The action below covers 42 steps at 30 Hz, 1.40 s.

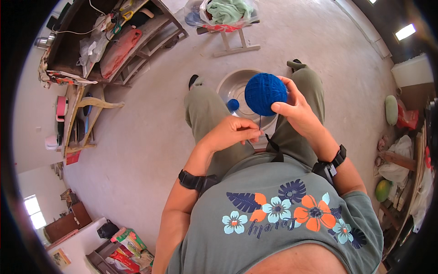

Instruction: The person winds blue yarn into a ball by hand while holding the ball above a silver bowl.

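Note:
A large ball of blue yarn is held up over my lap by my right hand, its thumb and fingers wrapped round the ball's right side. Below and to the left of it, my left hand pinches a dark strand of yarn that runs down from the ball. Between my knees stands a round metal basin, partly hidden by the ball and my hands. Inside it lies a smaller blue yarn ball.
Ahead, a small wooden stand carries a plastic bag with a mint-green cloth. A cluttered wooden shelf stands at the far left. Along the right wall are bags, a green melon and a wooden rack.

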Each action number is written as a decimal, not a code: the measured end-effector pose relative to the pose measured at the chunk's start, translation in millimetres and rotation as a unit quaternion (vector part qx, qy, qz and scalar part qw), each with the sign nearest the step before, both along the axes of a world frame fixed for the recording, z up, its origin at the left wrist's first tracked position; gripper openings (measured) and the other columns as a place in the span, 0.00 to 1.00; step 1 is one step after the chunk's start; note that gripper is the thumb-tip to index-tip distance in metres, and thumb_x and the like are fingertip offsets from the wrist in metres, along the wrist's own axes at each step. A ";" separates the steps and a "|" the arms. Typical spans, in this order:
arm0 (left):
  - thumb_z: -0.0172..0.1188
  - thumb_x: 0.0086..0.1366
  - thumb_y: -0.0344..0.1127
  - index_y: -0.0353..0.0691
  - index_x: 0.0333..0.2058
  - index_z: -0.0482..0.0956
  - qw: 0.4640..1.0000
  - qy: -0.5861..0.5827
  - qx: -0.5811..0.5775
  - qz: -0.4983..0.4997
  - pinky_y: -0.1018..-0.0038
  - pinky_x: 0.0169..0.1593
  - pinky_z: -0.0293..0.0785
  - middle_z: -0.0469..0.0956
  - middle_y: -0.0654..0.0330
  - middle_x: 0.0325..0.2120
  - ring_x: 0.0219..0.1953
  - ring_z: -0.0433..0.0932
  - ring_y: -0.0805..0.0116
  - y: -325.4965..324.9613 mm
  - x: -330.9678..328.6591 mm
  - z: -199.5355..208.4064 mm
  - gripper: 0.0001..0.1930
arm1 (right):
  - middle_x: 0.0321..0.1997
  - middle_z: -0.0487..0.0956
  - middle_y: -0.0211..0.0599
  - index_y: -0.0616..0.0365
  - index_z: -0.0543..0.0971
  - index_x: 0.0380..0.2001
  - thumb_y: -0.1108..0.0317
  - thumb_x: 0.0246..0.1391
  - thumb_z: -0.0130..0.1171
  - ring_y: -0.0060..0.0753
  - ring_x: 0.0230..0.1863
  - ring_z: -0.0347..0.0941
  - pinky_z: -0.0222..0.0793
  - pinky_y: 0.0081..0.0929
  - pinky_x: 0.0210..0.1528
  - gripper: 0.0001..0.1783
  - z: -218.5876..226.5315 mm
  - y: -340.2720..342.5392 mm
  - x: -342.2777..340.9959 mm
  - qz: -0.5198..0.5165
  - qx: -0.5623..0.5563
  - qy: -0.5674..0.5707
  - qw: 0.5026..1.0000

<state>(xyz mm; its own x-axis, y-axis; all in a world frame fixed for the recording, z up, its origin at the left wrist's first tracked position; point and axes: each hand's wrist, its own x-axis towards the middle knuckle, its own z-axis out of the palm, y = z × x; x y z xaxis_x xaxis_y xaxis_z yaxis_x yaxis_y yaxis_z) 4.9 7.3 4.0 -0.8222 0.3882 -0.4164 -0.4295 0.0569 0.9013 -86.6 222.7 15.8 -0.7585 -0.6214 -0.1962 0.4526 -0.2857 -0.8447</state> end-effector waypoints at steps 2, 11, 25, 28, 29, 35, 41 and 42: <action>0.62 0.65 0.32 0.34 0.37 0.84 1.000 0.014 0.019 -0.013 0.79 0.33 0.72 0.84 0.62 0.32 0.32 0.78 0.78 -3.0 -0.4 14.4 0.07 | 0.57 0.72 0.38 0.57 0.61 0.64 0.64 0.47 0.74 0.30 0.59 0.68 0.64 0.31 0.62 0.44 -3.4 -1.5 -0.2 0.017 0.095 0.053 0.994; 0.63 0.64 0.28 0.37 0.31 0.79 0.985 0.147 0.055 0.071 0.82 0.38 0.68 0.75 0.69 0.29 0.32 0.72 0.81 -18.7 -23.5 34.7 0.03 | 0.61 0.71 0.36 0.57 0.65 0.66 0.58 0.50 0.71 0.30 0.61 0.67 0.62 0.32 0.66 0.43 -5.5 16.0 12.7 0.224 0.082 0.036 0.970; 0.61 0.67 0.33 0.34 0.40 0.84 0.997 0.015 0.004 0.074 0.81 0.34 0.71 0.82 0.63 0.28 0.31 0.77 0.79 -5.1 2.9 -7.3 0.09 | 0.54 0.74 0.37 0.58 0.62 0.62 0.63 0.47 0.73 0.28 0.56 0.71 0.65 0.30 0.61 0.42 -2.3 -3.1 2.4 0.001 0.002 -0.028 1.000; 0.63 0.66 0.32 0.34 0.40 0.84 1.000 0.011 -0.002 0.007 0.81 0.36 0.71 0.83 0.63 0.30 0.32 0.77 0.80 -3.0 3.2 2.4 0.08 | 0.52 0.75 0.37 0.58 0.64 0.61 0.61 0.46 0.74 0.28 0.53 0.72 0.68 0.29 0.58 0.42 -12.1 -8.6 6.4 0.009 0.158 0.075 0.985; 0.64 0.65 0.31 0.34 0.39 0.84 0.999 0.039 0.020 -0.003 0.81 0.36 0.71 0.82 0.63 0.30 0.33 0.76 0.80 -4.2 3.8 5.5 0.07 | 0.52 0.75 0.37 0.58 0.64 0.61 0.61 0.46 0.74 0.28 0.53 0.72 0.68 0.29 0.58 0.42 -15.2 -8.0 7.5 0.008 0.159 0.075 0.984; 0.64 0.64 0.28 0.35 0.32 0.81 0.992 0.083 0.081 0.044 0.81 0.37 0.69 0.76 0.67 0.31 0.33 0.73 0.80 -17.3 -8.8 27.4 0.03 | 0.56 0.75 0.40 0.56 0.69 0.62 0.58 0.50 0.70 0.30 0.57 0.71 0.67 0.30 0.60 0.38 -14.4 11.9 12.3 0.185 0.131 0.049 0.973; 0.63 0.65 0.29 0.36 0.34 0.82 0.991 0.083 0.051 0.089 0.81 0.39 0.71 0.79 0.66 0.31 0.33 0.74 0.80 -14.2 -13.1 11.1 0.03 | 0.60 0.73 0.40 0.60 0.66 0.64 0.54 0.49 0.70 0.32 0.62 0.68 0.61 0.32 0.66 0.42 -0.2 18.6 12.8 0.295 0.057 0.003 0.954; 0.63 0.65 0.29 0.36 0.34 0.82 0.991 0.083 0.051 0.089 0.81 0.39 0.71 0.79 0.66 0.31 0.33 0.74 0.80 -13.8 -13.2 7.7 0.03 | 0.61 0.72 0.39 0.60 0.65 0.65 0.54 0.49 0.71 0.32 0.63 0.67 0.60 0.33 0.67 0.44 -0.3 19.2 13.0 0.279 -0.005 -0.031 0.960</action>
<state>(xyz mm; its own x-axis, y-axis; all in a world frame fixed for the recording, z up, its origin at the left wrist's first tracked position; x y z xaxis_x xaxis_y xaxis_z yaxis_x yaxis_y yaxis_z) -8.3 -6.5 11.6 -0.9354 0.2641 -0.2352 -0.2695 -0.1015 0.9577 -73.6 241.9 15.4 -0.2934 -0.9300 -0.2213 0.5864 0.0078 -0.8100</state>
